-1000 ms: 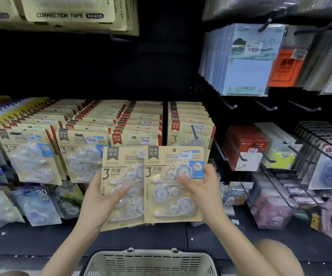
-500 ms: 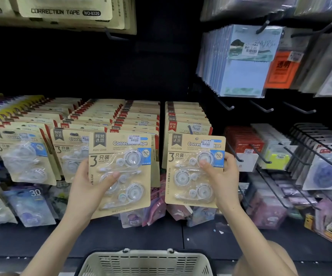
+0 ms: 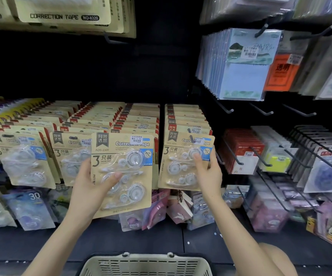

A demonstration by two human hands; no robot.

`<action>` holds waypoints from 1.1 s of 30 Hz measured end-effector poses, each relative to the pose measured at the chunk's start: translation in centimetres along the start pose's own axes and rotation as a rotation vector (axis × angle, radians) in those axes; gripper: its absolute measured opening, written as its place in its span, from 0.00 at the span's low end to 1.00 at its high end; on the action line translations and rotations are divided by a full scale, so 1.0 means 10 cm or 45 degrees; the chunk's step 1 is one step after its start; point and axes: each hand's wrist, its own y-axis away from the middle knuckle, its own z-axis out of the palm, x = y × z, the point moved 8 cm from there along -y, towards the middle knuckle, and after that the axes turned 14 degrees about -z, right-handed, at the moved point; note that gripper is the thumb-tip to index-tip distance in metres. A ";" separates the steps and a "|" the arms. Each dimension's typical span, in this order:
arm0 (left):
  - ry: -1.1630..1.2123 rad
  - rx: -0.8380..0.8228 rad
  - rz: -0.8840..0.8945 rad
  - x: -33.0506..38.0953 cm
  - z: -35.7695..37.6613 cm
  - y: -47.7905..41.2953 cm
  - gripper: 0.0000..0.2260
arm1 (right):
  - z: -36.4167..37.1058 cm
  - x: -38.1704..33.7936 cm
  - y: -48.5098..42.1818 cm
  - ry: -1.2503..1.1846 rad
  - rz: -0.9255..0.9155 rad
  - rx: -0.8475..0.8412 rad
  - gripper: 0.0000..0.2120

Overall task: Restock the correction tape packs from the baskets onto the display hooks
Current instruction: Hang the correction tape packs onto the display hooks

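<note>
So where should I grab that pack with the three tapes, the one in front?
Grab the pack by its flat card edge, low on the left side, like the left hand does, thumb across the front. The plastic bubble bulges, and the top is left free for hanging.

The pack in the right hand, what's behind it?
Behind that pack, held by the right hand, a row of matching packs hangs. Only their top edges show; the rest is covered.

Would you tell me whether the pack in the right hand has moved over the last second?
Yes. The right-hand pack has moved right and up, away from the left-hand pack, to the hook of the rightmost row.
</note>
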 end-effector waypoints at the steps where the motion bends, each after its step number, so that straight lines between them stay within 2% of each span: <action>1: -0.007 -0.002 0.003 0.01 0.01 0.01 0.21 | 0.03 0.04 -0.02 0.028 0.006 -0.014 0.33; 8: -0.038 -0.014 0.017 0.00 0.00 0.02 0.22 | 0.05 0.09 -0.18 0.219 -0.006 0.037 0.35; 12: -0.033 -0.022 0.016 0.00 0.00 0.05 0.22 | -0.03 0.09 -0.01 0.412 0.083 0.015 0.37; 15: 0.033 -0.060 -0.011 -0.02 0.02 0.07 0.22 | -0.08 -0.09 0.26 0.514 0.003 0.022 0.31; 17: 0.075 -0.106 -0.037 -0.05 0.07 0.08 0.23 | 0.00 -0.25 0.42 0.297 -0.075 -0.052 0.20; 19: 0.105 -0.173 -0.035 -0.04 0.16 0.12 0.22 | 0.19 -0.43 0.55 -0.122 -0.010 -0.247 0.15; 22: 0.108 -0.289 -0.013 -0.03 0.37 0.21 0.25 | 0.43 -0.67 0.67 -0.562 0.097 -0.482 0.17; 25: 0.096 -0.330 0.009 -0.05 0.49 0.24 0.28 | 0.46 -0.78 0.66 -0.768 0.095 -0.468 0.22; 27: -0.012 -0.291 0.056 -0.07 0.50 0.21 0.28 | 0.36 -0.75 0.61 -0.815 0.071 -0.377 0.22; 29: -0.244 -0.147 0.192 0.00 0.43 0.18 0.26 | 0.19 -0.68 0.53 -0.775 0.028 -0.243 0.21; 33: -0.700 0.263 0.672 0.32 0.31 0.10 0.27 | -0.20 -0.55 0.35 -0.586 -0.111 -0.037 0.24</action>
